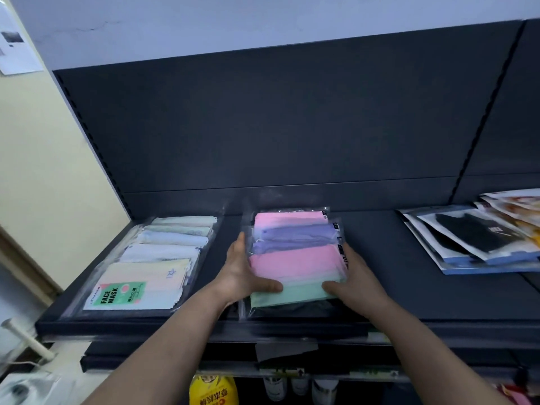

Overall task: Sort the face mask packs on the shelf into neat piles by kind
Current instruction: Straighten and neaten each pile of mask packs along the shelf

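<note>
A pile of clear packs with pink, purple and green masks [295,258] lies mid-shelf on the dark shelf [409,287]. My left hand [244,273] presses its left edge, thumb on the green band. On the right edge rests my right hand [355,280], its thumb also on the green band. Both hands clasp the pile from the sides. To the left lies a pile of pale pastel packs [157,258] with a green "FACE MASK" label. At the far right, packs with black masks [479,238] lie fanned out loosely.
The shelf's dark back panel [292,127] rises behind the piles. A cream wall [38,171] stands at the left. Below the shelf edge are a yellow bag [213,390] and some bottles [301,385]. Bare shelf lies between the middle pile and the black packs.
</note>
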`<control>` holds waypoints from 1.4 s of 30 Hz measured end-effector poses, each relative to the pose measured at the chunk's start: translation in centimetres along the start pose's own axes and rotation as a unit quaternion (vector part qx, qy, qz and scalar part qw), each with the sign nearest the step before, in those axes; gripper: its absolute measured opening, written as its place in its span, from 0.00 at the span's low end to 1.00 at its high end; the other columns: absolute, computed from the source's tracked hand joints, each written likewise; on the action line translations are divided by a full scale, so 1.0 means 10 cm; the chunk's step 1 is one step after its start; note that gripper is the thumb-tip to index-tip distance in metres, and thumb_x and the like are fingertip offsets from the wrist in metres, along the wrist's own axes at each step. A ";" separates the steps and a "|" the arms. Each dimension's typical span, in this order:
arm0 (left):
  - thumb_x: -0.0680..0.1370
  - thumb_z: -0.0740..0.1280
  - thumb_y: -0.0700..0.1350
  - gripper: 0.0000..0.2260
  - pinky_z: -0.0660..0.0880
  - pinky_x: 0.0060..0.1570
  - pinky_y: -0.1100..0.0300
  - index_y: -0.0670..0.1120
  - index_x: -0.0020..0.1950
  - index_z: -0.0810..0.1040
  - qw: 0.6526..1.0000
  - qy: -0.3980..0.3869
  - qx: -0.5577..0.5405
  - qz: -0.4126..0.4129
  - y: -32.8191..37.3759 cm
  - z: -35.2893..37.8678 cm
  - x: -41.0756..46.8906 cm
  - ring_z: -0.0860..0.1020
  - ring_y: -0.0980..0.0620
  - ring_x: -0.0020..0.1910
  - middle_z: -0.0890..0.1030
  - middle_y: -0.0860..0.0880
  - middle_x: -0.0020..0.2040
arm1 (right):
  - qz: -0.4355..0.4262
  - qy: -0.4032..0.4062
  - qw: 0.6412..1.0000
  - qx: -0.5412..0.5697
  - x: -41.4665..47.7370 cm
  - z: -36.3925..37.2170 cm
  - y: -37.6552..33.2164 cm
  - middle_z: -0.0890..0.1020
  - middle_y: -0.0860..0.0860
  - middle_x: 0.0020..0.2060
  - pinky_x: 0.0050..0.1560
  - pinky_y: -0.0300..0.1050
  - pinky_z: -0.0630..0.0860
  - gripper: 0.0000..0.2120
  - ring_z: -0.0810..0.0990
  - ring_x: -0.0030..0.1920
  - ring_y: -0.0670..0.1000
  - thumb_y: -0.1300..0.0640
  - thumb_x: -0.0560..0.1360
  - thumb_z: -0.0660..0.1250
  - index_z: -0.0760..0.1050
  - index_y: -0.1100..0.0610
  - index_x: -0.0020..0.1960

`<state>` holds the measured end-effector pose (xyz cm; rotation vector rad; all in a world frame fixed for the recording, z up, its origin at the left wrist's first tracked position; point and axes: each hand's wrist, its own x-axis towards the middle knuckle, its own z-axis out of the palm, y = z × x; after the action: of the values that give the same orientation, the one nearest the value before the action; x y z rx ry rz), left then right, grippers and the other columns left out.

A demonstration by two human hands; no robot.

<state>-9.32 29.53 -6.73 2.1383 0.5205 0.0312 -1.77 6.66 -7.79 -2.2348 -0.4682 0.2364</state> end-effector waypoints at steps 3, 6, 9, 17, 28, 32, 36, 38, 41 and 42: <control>0.55 0.84 0.54 0.67 0.54 0.76 0.52 0.49 0.79 0.39 0.998 -0.016 0.059 0.020 0.01 0.04 0.08 0.48 0.51 0.78 0.44 0.51 0.79 | 0.005 -0.003 1.000 -0.019 0.09 0.02 0.05 0.57 0.52 0.77 0.73 0.43 0.58 0.45 0.55 0.76 0.49 0.57 0.68 0.71 0.49 0.53 0.78; 0.57 0.83 0.54 0.63 0.51 0.76 0.50 0.49 0.79 0.43 0.994 0.005 0.111 0.022 0.07 0.01 0.20 0.45 0.49 0.79 0.43 0.48 0.80 | 0.020 -0.006 0.999 -0.039 0.16 0.07 -0.01 0.48 0.54 0.78 0.73 0.42 0.52 0.46 0.46 0.77 0.50 0.56 0.72 0.69 0.42 0.53 0.78; 0.60 0.80 0.57 0.58 0.48 0.76 0.43 0.52 0.79 0.46 0.972 -0.028 0.233 0.015 0.19 -0.04 0.25 0.38 0.45 0.78 0.37 0.46 0.79 | 0.036 -0.014 0.998 -0.057 0.13 0.12 -0.05 0.40 0.57 0.77 0.75 0.48 0.50 0.47 0.40 0.77 0.56 0.54 0.74 0.67 0.36 0.52 0.77; 0.57 0.80 0.60 0.62 0.46 0.74 0.36 0.55 0.78 0.41 0.935 -0.114 0.333 0.044 0.30 -0.06 0.25 0.35 0.43 0.77 0.34 0.50 0.78 | 0.075 0.014 0.997 0.018 0.30 -0.05 -0.09 0.46 0.51 0.78 0.75 0.53 0.54 0.59 0.45 0.78 0.50 0.40 0.63 0.76 0.38 0.50 0.77; 0.58 0.78 0.64 0.57 0.54 0.75 0.43 0.53 0.79 0.50 0.910 -0.151 0.379 0.078 0.22 -0.20 0.25 0.45 0.43 0.78 0.46 0.51 0.79 | 0.078 -0.060 0.988 -0.116 0.27 0.10 -0.25 0.52 0.51 0.77 0.73 0.47 0.60 0.49 0.55 0.76 0.51 0.39 0.68 0.70 0.47 0.54 0.78; 0.60 0.77 0.65 0.57 0.51 0.74 0.38 0.56 0.79 0.46 0.922 -0.154 0.348 0.066 0.26 -0.23 0.26 0.41 0.45 0.78 0.40 0.52 0.79 | 0.068 -0.049 0.982 -0.169 0.20 0.12 -0.36 0.38 0.55 0.77 0.76 0.54 0.51 0.48 0.41 0.78 0.54 0.39 0.71 0.67 0.43 0.52 0.78; 0.75 0.65 0.63 0.38 0.49 0.75 0.42 0.56 0.79 0.50 0.933 -0.108 0.321 0.122 0.40 -0.22 0.41 0.44 0.50 0.79 0.44 0.53 0.80 | -0.088 -0.026 0.951 -0.296 -0.01 0.25 -0.51 0.38 0.49 0.77 0.75 0.56 0.41 0.36 0.35 0.77 0.52 0.37 0.75 0.58 0.48 0.47 0.78; 0.81 0.56 0.58 0.26 0.50 0.73 0.42 0.56 0.78 0.54 0.927 -0.088 0.339 0.137 0.44 -0.20 0.52 0.48 0.49 0.78 0.49 0.52 0.80 | -0.149 -0.011 0.924 -0.351 -0.12 0.37 -0.50 0.46 0.47 0.77 0.75 0.58 0.45 0.31 0.40 0.77 0.52 0.36 0.75 0.51 0.55 0.44 0.76; 0.83 0.51 0.54 0.20 0.55 0.70 0.39 0.57 0.75 0.62 0.911 -0.090 0.382 0.125 0.42 -0.16 0.60 0.58 0.47 0.76 0.59 0.51 0.78 | -0.112 -0.029 0.919 -0.378 -0.20 0.44 -0.44 0.66 0.48 0.73 0.67 0.59 0.66 0.29 0.62 0.74 0.51 0.36 0.72 0.48 0.68 0.42 0.70; 0.82 0.51 0.54 0.19 0.58 0.68 0.39 0.57 0.73 0.65 0.906 -0.092 0.396 0.122 0.40 -0.15 0.60 0.61 0.46 0.74 0.63 0.51 0.76 | -0.092 -0.030 0.922 -0.375 -0.20 0.44 -0.41 0.71 0.48 0.70 0.63 0.58 0.71 0.28 0.69 0.70 0.51 0.36 0.71 0.49 0.71 0.42 0.68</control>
<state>-2.70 30.93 -3.73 2.9528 0.1454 -0.2888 -6.04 11.32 -7.46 -2.9033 -0.9181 0.0177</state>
